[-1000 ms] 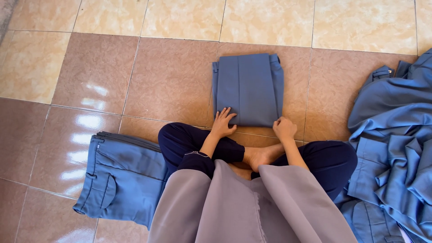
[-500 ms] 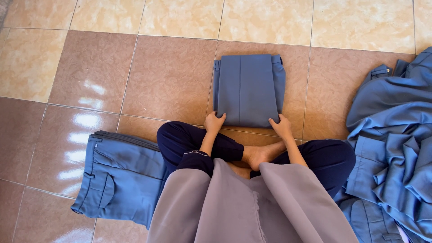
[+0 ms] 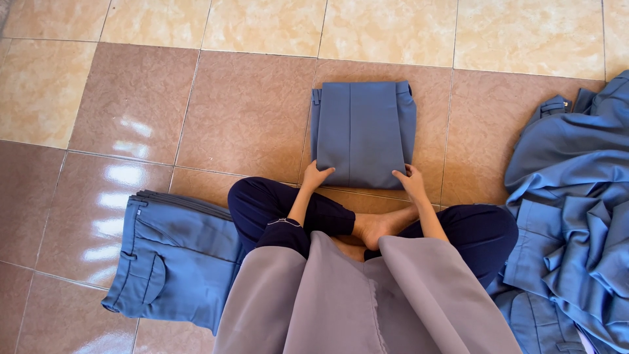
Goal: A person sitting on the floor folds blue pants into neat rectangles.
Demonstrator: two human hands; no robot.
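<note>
A folded pair of blue trousers (image 3: pixel 363 131) lies flat on the tiled floor in front of my crossed legs. My left hand (image 3: pixel 316 176) grips its near left corner, fingers over the edge. At the near right corner sits my right hand (image 3: pixel 411 181), holding that edge the same way. The folded piece is a neat rectangle with its waistband at the far end.
A stack of folded blue trousers (image 3: pixel 171 255) lies on the floor at my left. A loose heap of blue garments (image 3: pixel 570 210) spreads along the right side. Brown and beige tiles (image 3: pixel 249 118) surround the spot. My grey garment covers my lap.
Both hands have shifted from pressing the near edge to gripping the two near corners of the folded trousers. The trousers sit in much the same place.
</note>
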